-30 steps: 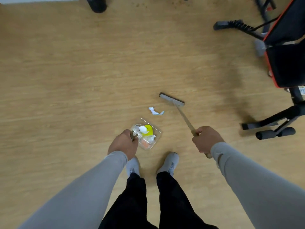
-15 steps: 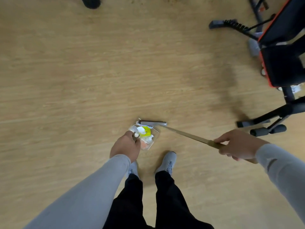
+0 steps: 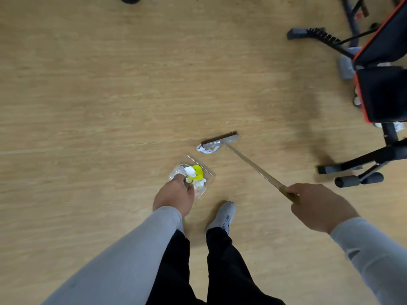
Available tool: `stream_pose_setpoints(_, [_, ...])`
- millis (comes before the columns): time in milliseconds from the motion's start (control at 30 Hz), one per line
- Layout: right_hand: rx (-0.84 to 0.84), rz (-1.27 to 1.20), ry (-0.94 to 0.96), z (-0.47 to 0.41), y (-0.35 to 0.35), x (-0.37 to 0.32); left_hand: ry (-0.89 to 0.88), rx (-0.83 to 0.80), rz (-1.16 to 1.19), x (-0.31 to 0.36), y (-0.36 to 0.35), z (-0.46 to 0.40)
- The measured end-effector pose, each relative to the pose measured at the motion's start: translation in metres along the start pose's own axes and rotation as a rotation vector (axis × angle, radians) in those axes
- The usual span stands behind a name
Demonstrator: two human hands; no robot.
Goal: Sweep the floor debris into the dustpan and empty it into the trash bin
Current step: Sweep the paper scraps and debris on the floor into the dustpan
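Head view: broom (image 3: 220,140) now beyond paper scrap (image 3: 206,150), right hand (image 3: 317,206) gripping it, left hand (image 3: 174,198) gripping dustpan (image 3: 204,183).

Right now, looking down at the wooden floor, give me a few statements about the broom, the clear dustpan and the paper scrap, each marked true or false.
1. The right hand grips the long-handled broom. True.
2. The crumpled white paper scrap lies inside the clear plastic dustpan. False: it lies on the floor at the broom head.
3. The dustpan holds a yellow-green piece. True.
4. The left hand hangs free. False: it holds the dustpan.
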State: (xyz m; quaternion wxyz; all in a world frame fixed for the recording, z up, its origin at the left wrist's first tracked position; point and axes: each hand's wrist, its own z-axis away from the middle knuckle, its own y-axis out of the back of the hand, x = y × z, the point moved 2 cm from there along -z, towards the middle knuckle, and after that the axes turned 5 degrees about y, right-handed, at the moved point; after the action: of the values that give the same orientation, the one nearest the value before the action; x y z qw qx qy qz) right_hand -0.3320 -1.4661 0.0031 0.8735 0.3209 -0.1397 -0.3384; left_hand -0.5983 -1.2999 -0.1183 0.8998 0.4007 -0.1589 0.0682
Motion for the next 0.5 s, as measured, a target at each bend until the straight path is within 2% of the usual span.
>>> stream_pose_setpoints(33, [0.003,-0.089,-0.014,-0.002,-0.001,0.002,0.001,0.0,0.0,0.0,0.0,0.0])
stream_pose_setpoints(167, [-0.069,-0.827,-0.174,-0.009,-0.002,0.018,0.005,-0.002,0.001,0.0,-0.001,0.002])
stream_pose_setpoints(200, [-0.081,-0.91,-0.207,-0.011,-0.002,0.022,0.004,-0.001,0.001,0.0,-0.001,0.002])
stream_pose_setpoints(367, [-0.042,-0.953,-0.216,-0.009,-0.002,0.02,0.003,0.004,0.008,-0.001,0.0,0.001])
stream_pose_setpoints(500, [0.051,-0.692,-0.147,-0.015,-0.011,0.007,0.003,0.005,0.004,0.0,0.0,0.002])
